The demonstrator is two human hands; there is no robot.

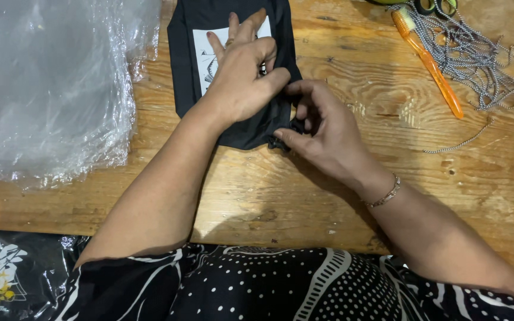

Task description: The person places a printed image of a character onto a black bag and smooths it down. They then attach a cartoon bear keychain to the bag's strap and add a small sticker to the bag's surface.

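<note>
A small black fabric pouch (185, 71) with a white printed panel lies on the wooden table (340, 196). My left hand (244, 74) rests flat on top of it, fingers spread, pressing it down. My right hand (322, 134) pinches the pouch's lower right corner between thumb and fingers, where the black fabric bunches up. A thin bracelet circles my right wrist.
A stack of clear plastic bags (49, 89) covers the table's left side. An orange-handled tool (429, 62) and a tangle of grey-white cord (483, 56) lie at the upper right. A bagged black item (13, 276) sits below the table's edge at lower left.
</note>
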